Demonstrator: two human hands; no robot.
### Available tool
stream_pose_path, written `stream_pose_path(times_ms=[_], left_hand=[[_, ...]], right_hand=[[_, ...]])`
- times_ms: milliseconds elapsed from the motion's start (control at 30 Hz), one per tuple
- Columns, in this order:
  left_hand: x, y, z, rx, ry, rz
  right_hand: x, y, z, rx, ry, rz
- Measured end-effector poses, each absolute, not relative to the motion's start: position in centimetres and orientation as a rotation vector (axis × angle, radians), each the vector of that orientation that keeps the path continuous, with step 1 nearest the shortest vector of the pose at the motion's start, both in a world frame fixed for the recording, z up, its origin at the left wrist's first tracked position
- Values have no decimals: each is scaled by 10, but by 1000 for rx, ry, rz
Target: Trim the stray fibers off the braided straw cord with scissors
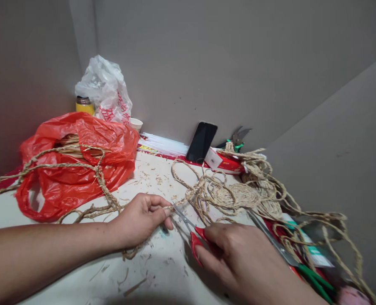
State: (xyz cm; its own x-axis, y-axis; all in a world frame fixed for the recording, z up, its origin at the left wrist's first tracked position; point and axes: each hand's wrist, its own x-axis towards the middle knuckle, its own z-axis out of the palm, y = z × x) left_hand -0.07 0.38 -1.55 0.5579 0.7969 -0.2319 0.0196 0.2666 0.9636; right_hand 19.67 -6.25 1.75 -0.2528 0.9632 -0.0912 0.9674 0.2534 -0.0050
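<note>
Two bare hands are working near the lower centre of the frame. The left hand (146,218) is pinching a braided rope (191,194) between thumb and fingers; the rope is running across the middle of the frame toward a tangled pile (235,195) right of centre. The right hand (235,250) is gripping red-handled scissors (195,243), whose tips are reaching the rope just beside the left fingertips; whether they are biting into it, I cannot tell. More rope is trailing over a red plastic bag (111,133) at the left. A white plastic bag (103,80) is standing behind it, upper left, beside a yellow jar (85,107). A phone (202,142) is leaning near the centre. Fibre scraps are littering the white table (169,275) at the bottom.
</note>
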Motion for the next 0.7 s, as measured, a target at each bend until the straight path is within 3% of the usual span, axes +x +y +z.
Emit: stream_pose_path(times_ms=[700], left_hand=[[-1, 5, -15, 1246, 873, 567]], right_hand=[[200, -64, 11, 1842, 2544, -68]])
